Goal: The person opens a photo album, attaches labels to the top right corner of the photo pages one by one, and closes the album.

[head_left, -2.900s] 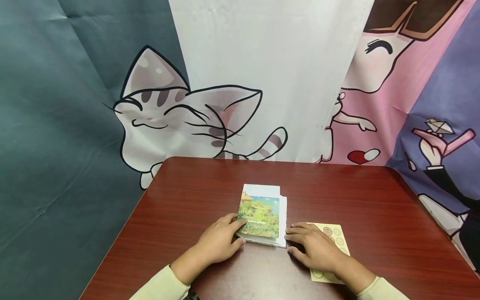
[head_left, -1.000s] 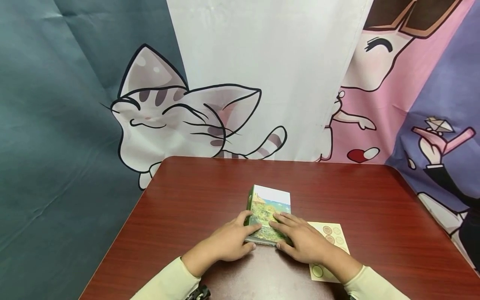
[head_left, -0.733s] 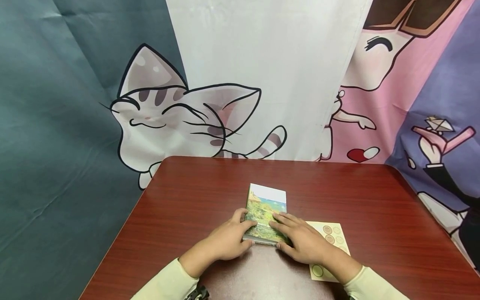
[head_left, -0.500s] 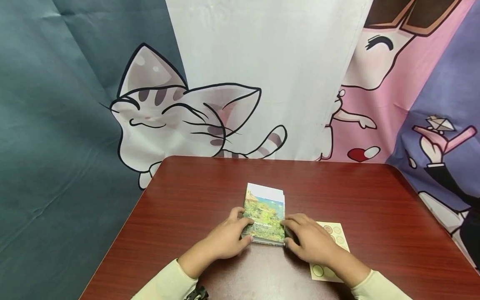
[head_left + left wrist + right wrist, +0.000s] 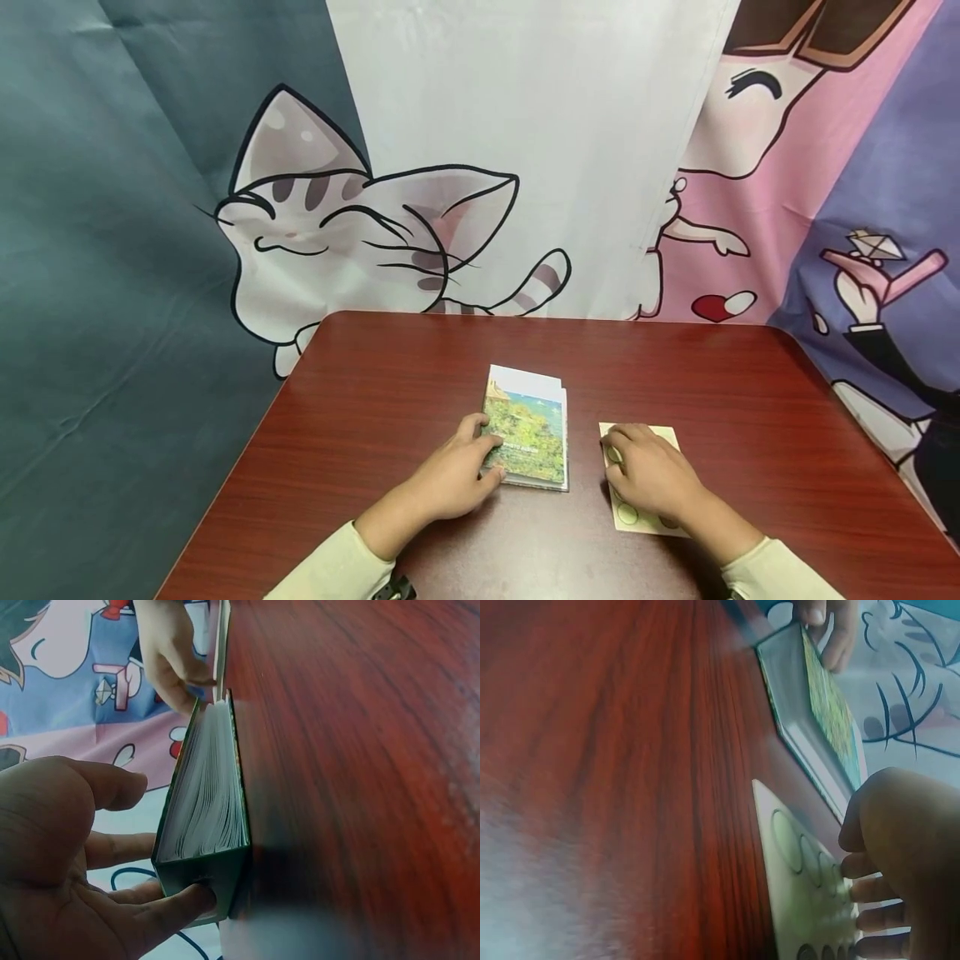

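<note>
A photo album (image 5: 525, 429) with a garden picture on its cover lies on the table, its white page block showing at the right edge. My left hand (image 5: 450, 475) rests at its left side. In the left wrist view, a finger touches the green spine (image 5: 191, 877) and the thumb stands off the cover. To the album's right, my right hand (image 5: 652, 471) pinches the upper left part of a cream sheet of round stickers (image 5: 637, 518). The fingertips (image 5: 859, 866) meet the sheet's edge in the right wrist view; part of the sheet is hidden under the hand.
The reddish-brown wooden table (image 5: 420, 358) runs back to a cartoon fabric backdrop (image 5: 585, 125). A narrow strip of table lies between the album and the sticker sheet. A dark cable (image 5: 135, 871) shows beyond the left hand.
The right hand, earlier on the album's cover, has moved right onto the sticker sheet. The sheet has shifted slightly up and left with it. The album has slid slightly left beside the left hand.
</note>
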Demonstrator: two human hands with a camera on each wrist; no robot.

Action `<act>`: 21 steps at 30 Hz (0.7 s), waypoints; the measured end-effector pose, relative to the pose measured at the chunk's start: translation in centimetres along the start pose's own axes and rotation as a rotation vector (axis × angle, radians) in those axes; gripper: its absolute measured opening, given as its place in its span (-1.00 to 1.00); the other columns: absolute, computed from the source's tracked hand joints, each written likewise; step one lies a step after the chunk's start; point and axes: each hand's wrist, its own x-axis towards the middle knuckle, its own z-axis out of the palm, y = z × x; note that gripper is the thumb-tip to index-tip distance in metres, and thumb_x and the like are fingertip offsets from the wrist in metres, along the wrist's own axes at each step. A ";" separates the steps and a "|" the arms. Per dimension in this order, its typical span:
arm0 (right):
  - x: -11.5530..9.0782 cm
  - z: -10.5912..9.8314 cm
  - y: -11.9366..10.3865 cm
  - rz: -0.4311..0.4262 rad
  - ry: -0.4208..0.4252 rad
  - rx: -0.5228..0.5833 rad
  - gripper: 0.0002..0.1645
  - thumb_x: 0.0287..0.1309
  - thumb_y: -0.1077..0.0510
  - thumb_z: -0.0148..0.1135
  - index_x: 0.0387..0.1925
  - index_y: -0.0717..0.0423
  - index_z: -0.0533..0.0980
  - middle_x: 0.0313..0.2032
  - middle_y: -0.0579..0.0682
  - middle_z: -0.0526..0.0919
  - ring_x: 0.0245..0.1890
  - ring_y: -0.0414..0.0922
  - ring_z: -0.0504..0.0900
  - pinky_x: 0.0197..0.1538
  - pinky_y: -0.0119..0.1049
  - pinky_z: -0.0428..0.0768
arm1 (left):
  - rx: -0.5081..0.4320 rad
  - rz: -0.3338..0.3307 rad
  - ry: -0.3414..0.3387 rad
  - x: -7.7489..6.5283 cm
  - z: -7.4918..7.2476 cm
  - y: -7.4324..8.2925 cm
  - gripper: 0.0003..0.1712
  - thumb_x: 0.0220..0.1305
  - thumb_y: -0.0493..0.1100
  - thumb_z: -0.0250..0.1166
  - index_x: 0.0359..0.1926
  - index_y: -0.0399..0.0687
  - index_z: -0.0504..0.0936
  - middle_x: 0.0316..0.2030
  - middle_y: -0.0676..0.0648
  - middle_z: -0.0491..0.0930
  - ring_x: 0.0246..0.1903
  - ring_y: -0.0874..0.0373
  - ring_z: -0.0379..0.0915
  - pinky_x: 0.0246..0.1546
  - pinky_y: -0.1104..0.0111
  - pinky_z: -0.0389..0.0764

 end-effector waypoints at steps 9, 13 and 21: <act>1.6 1.5 0.9 0.000 0.017 0.028 -0.50 0.11 0.11 0.24 0.10 0.16 0.62 0.16 0.16 0.62 0.24 0.15 0.52 0.21 0.15 0.51 | -0.014 -0.023 -0.043 -0.4 -0.1 0.3 -0.37 0.44 0.04 0.29 0.38 -0.22 0.49 0.48 -0.23 0.13 0.26 -0.12 0.45 0.12 0.06 0.58; 2.0 1.8 1.1 0.001 0.025 0.036 -0.47 0.11 0.07 0.22 0.13 0.16 0.61 0.18 0.16 0.60 0.26 0.15 0.49 0.22 0.15 0.49 | -0.027 -0.023 -0.037 -0.5 -0.1 0.3 -0.36 0.43 0.03 0.30 0.38 -0.22 0.48 0.48 -0.25 0.13 0.22 -0.12 0.48 0.09 0.06 0.60; 2.2 0.5 1.2 -0.015 0.118 0.056 -0.49 0.14 0.03 0.28 0.10 0.19 0.61 0.16 0.17 0.60 0.23 0.15 0.48 0.24 0.14 0.46 | -0.041 -0.053 0.060 0.0 -1.0 -0.7 -0.33 0.43 0.04 0.30 0.44 -0.11 0.41 0.43 -0.27 0.20 0.05 -0.18 0.59 -0.04 -0.02 0.63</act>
